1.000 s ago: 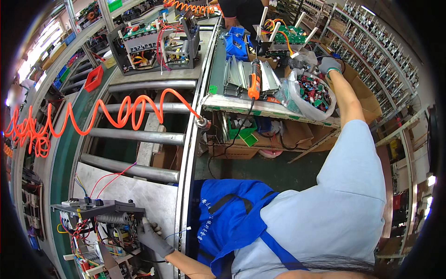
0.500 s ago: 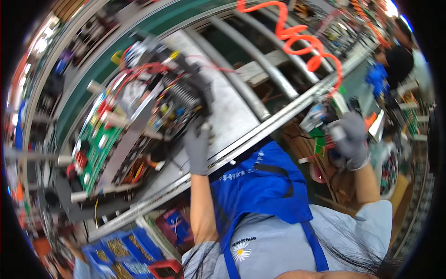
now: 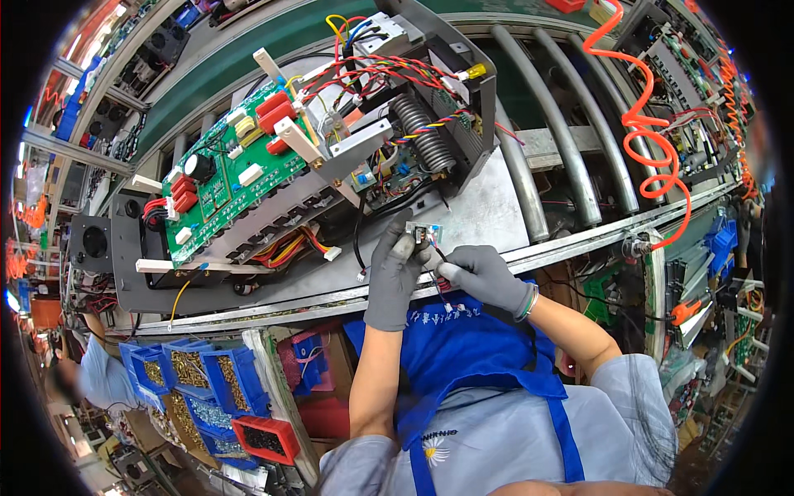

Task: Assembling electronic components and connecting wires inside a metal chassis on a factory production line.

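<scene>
Both of my hands wear grey gloves and meet in front of the blue apron. My left hand [image 3: 392, 277] is closed, its fingertips pinching the edge of a small circuit board [image 3: 423, 232]. My right hand [image 3: 486, 275] is closed on a bundle of thin dark and red wires [image 3: 442, 283] running to that board; white plugs hang from the wires' lower ends. Whether the wires are plugged into the board is too small to tell. Just beyond stands an open electronic unit with a large green circuit board [image 3: 222, 194], a dark coil [image 3: 423, 135] and a black metal frame [image 3: 482, 136].
The unit sits on a pale plate [image 3: 499, 202] over a conveyor with metal rollers [image 3: 571, 140]. An orange coiled hose [image 3: 641, 124] hangs at right. Blue bins [image 3: 234, 382] of screws and a red bin [image 3: 266, 438] stand at lower left. Another person's sleeve [image 3: 107, 376] shows far left.
My right hand has come from the parts at right to meet my left, bringing wires. My left hand has moved off the unit's edge and now pinches the small board. The view has shifted.
</scene>
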The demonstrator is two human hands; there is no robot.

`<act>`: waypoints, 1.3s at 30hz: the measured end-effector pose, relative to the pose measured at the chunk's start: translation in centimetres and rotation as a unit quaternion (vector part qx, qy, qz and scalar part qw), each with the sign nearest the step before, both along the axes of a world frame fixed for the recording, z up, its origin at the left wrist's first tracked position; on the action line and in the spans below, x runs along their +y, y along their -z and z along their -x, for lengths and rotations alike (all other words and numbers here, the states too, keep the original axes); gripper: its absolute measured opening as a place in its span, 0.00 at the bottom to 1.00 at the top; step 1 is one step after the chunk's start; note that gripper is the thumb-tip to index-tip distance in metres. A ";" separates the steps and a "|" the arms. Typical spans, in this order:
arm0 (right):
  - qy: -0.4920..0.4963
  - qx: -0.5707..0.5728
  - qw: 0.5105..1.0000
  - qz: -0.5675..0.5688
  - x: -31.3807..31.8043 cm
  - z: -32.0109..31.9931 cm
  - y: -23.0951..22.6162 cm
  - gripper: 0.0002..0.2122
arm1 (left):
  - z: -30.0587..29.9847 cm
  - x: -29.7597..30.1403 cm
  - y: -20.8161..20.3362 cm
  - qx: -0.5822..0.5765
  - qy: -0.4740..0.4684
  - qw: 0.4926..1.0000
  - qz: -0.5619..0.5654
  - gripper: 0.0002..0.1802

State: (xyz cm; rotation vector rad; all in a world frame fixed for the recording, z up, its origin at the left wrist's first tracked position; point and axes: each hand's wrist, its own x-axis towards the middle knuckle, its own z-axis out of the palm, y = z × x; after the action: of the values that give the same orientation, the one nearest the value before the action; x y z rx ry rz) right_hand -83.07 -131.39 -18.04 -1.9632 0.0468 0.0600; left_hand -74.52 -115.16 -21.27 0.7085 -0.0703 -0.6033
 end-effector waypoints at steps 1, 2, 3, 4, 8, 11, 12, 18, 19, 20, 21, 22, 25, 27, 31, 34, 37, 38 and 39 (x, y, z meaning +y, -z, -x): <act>0.000 0.036 0.995 -0.097 0.1 -0.1 0.2 0.13 | -0.2 0.1 0.2 0.001 -0.001 1.000 -0.001 0.25; -0.001 0.037 0.995 -0.097 -0.1 -0.1 0.1 0.13 | -0.4 0.3 0.5 -0.017 0.017 1.000 -0.016 0.26; 0.004 0.121 0.972 -0.202 -0.3 -0.2 -0.7 0.15 | -0.6 0.3 0.6 -0.034 0.036 0.998 -0.030 0.27; 0.010 0.203 0.931 -0.303 -0.5 -0.2 -1.0 0.16 | -0.9 0.4 0.6 -0.033 0.036 0.998 -0.029 0.27; 0.015 0.208 0.917 -0.341 -0.2 -0.4 -0.6 0.16 | -1.2 -0.4 -1.5 -0.167 0.046 0.957 -0.232 0.29; -0.008 0.202 0.908 -0.366 0.1 -0.7 -0.9 0.16 | -1.2 -0.6 -1.7 -0.187 0.049 0.965 -0.178 0.29; -0.009 0.202 0.908 -0.366 0.2 -0.8 -1.0 0.16 | -1.3 -0.4 -1.4 -0.186 0.048 0.965 -0.178 0.29; -0.036 0.237 0.866 -0.439 -0.1 -0.8 -1.2 0.16 | -1.7 1.2 -0.4 -0.186 -0.011 0.967 -0.173 0.28; 0.005 0.211 0.922 -0.326 -0.5 -1.0 -1.3 0.16 | -2.0 1.6 -0.5 -0.204 -0.006 0.964 -0.173 0.28; 0.046 0.182 0.960 -0.207 -1.0 -1.2 -1.4 0.16 | -2.0 2.0 -0.8 -0.204 -0.006 0.964 -0.173 0.28; 0.097 -0.012 0.994 0.049 -2.2 -1.3 0.9 0.16 | -2.0 1.8 -1.8 -0.195 0.013 0.959 -0.205 0.28; 0.155 -0.048 0.971 0.174 -2.5 -2.2 0.7 0.16 | -2.0 2.1 -2.8 -0.185 0.026 0.953 -0.240 0.28; 0.153 0.021 0.947 0.283 -2.3 -4.3 -0.2 0.16 | -1.9 1.7 -3.7 -0.192 0.033 0.929 -0.316 0.29; 0.143 0.031 0.934 0.325 -1.9 -5.4 0.4 0.17 | -1.6 1.0 -3.9 -0.188 0.028 0.924 -0.332 0.28; 0.177 0.011 0.955 0.238 -2.0 -6.7 1.4 0.14 | -1.4 0.5 -5.2 -0.253 0.024 0.868 -0.426 0.26; 0.157 0.171 0.948 -0.218 -2.2 -7.3 1.0 0.12 | -1.8 -0.1 -6.2 -0.262 0.032 0.820 -0.508 0.23; 0.141 0.250 0.815 -0.503 -2.3 -7.8 2.4 0.08 | -2.6 -0.8 -4.0 -0.350 -0.017 0.739 -0.576 0.23; 0.140 0.250 0.814 -0.506 -2.1 -8.0 2.4 0.08 | -2.8 -0.8 -2.9 -0.431 -0.071 0.683 -0.585 0.22; 0.145 0.251 0.802 -0.522 -2.0 -7.9 2.6 0.07 | -2.7 -1.1 -2.7 -0.427 -0.070 0.689 -0.581 0.24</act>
State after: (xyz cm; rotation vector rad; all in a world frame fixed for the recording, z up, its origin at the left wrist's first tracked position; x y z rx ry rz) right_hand -75.14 -133.39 -20.64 -0.7670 0.5478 0.3309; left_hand -71.80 -116.21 -18.53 2.2044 -0.5312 -0.0289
